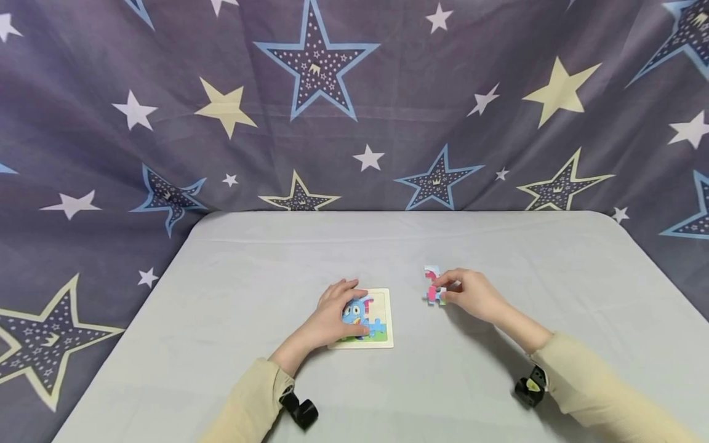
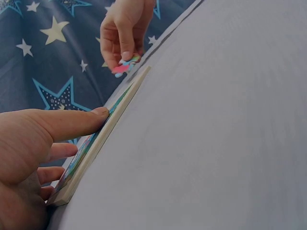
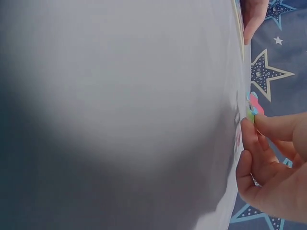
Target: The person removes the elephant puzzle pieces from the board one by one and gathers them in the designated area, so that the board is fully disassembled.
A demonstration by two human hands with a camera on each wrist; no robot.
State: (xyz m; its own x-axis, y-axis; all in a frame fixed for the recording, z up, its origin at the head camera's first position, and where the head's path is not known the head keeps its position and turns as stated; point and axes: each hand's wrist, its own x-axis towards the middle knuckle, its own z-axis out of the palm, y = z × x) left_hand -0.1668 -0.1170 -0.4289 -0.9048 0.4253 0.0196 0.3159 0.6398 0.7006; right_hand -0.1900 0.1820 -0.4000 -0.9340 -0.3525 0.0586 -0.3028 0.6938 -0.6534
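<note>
Two hands, board edge, pinched piece, tabletop

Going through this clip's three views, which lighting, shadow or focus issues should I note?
Head view: even light, soft shadow on the tablecloth near the right hand; left wrist view: dim, bluish, puzzle board almost edge-on; right wrist view: heavy darkening at left and lower left, held puzzle piece looks soft.

Gap between puzzle board and right grip, left grip obstructing board
</note>
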